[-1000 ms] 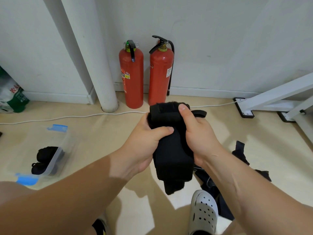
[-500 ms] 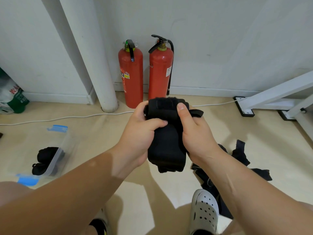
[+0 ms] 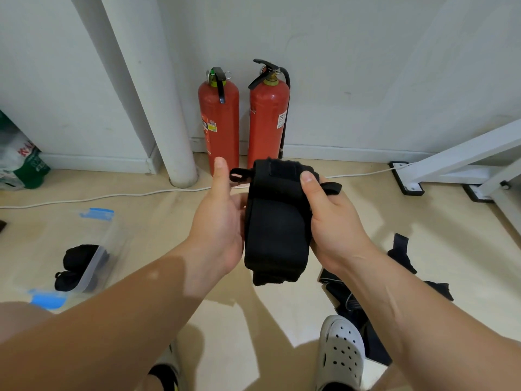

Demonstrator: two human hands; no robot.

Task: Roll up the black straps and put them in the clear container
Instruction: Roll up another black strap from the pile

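A wide black strap point(image 3: 275, 224), mostly rolled into a thick bundle, is held in the air at the middle of the head view. My right hand point(image 3: 331, 218) grips its right side, thumb pressed on the top of the roll. My left hand point(image 3: 218, 218) lies against the left side with the thumb lifted straight up; its fingers are hidden behind the strap. A short tail hangs under the roll. The clear container point(image 3: 93, 249) with blue clips sits on the floor at the left and holds rolled black straps point(image 3: 76, 266). More loose black straps point(image 3: 400, 258) lie on the floor at the right.
Two red fire extinguishers point(image 3: 220, 122) stand against the wall behind the strap, beside a white pipe point(image 3: 158, 108). A white cable point(image 3: 98, 196) runs along the floor. A white frame leg point(image 3: 462, 156) is at the right. My white clog point(image 3: 339, 351) is at the bottom.
The roll has grown tighter and the hanging tail shorter. My left thumb has come off the strap and now points up; both hands have shifted slightly upward.
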